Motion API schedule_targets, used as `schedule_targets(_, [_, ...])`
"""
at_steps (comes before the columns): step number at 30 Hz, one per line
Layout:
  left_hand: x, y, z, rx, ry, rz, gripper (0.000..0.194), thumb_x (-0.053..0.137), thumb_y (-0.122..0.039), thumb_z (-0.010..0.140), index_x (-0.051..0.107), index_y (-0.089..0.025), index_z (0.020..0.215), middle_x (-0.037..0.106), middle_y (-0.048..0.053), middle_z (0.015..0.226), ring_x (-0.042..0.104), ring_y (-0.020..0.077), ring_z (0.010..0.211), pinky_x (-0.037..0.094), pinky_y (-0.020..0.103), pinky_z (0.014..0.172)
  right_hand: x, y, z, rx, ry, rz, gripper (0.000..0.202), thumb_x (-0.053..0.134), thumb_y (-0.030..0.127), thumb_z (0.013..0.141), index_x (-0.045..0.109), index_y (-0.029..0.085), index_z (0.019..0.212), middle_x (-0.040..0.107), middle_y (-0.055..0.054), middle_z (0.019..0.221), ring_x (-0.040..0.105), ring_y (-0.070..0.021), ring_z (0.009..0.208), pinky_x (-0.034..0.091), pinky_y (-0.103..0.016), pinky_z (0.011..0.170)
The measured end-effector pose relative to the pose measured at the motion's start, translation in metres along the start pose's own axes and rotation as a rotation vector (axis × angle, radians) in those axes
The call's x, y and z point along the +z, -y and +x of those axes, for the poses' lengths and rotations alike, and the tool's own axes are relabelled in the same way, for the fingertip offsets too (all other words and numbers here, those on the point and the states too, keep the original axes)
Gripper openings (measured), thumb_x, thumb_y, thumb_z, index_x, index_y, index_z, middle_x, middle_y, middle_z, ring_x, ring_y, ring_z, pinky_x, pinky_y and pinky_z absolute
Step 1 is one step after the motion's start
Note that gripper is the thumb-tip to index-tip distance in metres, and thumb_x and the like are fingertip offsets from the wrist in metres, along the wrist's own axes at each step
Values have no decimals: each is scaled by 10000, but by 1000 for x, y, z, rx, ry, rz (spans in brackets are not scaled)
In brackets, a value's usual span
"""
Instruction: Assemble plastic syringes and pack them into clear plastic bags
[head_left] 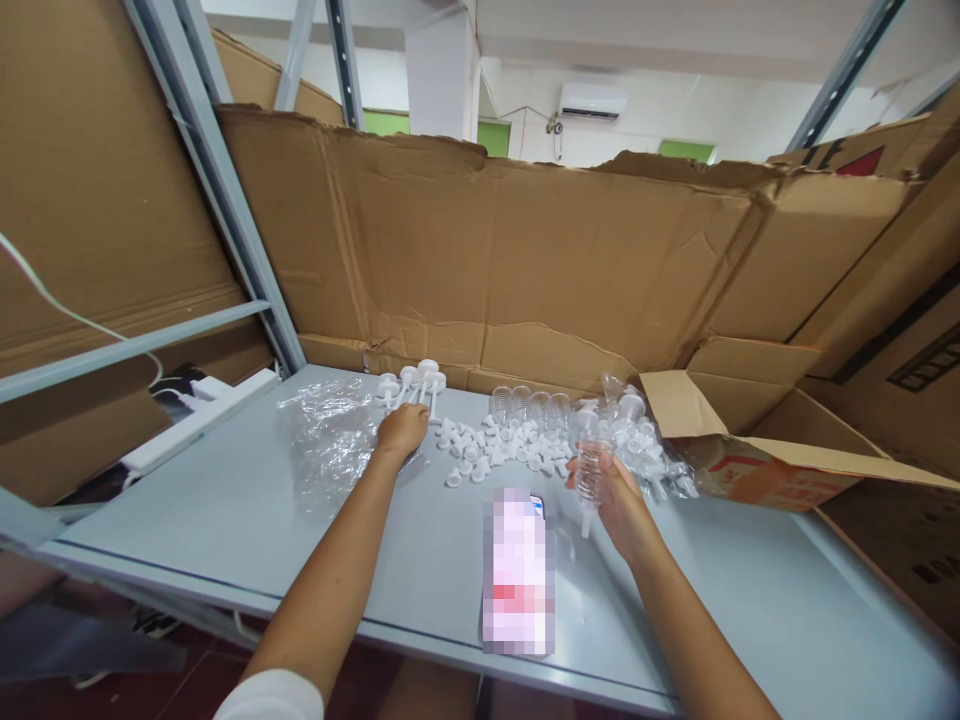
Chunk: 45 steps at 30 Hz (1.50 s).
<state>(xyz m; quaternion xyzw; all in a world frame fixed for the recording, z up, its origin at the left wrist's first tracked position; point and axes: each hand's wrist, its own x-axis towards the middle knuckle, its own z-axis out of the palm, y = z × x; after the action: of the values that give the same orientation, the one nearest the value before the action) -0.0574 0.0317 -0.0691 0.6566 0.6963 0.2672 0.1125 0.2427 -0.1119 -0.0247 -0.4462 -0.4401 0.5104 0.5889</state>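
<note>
My left hand (pixel 403 432) is closed at the lower ends of several white plastic parts (pixel 427 375) with round tops and thin stems. One stem appears to be in its fingers, though they are partly hidden. My right hand (pixel 624 505) grips a clear ribbed plastic cylinder (pixel 594 470), held upright above the table with a narrow white spout (pixel 586 524) pointing down. Between the hands lies a spread of small white plastic caps (pixel 495 445). Behind them stand several clear ribbed cylinders (pixel 521 402) in a row.
A phone (pixel 517 570) with a blurred screen lies near the front of the grey table (pixel 210 510). Crumpled clear plastic (pixel 326 440) is at left, beside a white power strip (pixel 199 425). Bagged white parts (pixel 637 440) and an open cardboard box (pixel 780 460) are at right. Cardboard (pixel 487 250) walls the back.
</note>
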Motion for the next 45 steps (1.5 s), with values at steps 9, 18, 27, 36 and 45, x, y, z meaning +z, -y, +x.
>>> schedule_targets(9, [-4,-9,-2,66,-163,-392,259,501,-237,733,661,-149,916,656,91,1004,592,205,897,422,288,823,-2,-1,1,29,21,-49,414,565,542,705,550,226,973,638,-35,784,579,-189,649,428,-314,633])
schedule_targets(18, [-28,-48,-34,191,-34,-1055,295,569,-396,716,610,-163,893,632,54,895,604,132,719,462,242,629,-4,-10,7,-203,-106,-233,364,643,434,678,495,252,958,587,-35,899,556,-212,815,435,-343,729])
schedule_targets(27, [-40,-67,-63,340,547,-1415,129,615,-277,727,577,-167,780,581,21,764,505,78,590,380,207,552,-19,-8,13,-651,-318,-988,387,586,380,745,516,246,1101,537,-85,1057,464,-268,1017,348,-427,895])
schedule_targets(36, [-39,-68,-66,358,644,-1445,122,578,-269,773,567,-150,798,575,21,729,488,68,566,358,193,543,-15,-11,10,-738,-140,-1088,407,594,363,754,503,235,1129,526,-82,1064,477,-249,1012,390,-407,879])
schedule_targets(45, [-34,-70,-68,312,699,-1522,110,557,-258,793,565,-151,817,588,21,721,482,47,527,349,167,525,-13,-10,7,-743,-78,-1126,407,575,362,771,487,241,1149,530,-85,1070,488,-251,1007,401,-415,872])
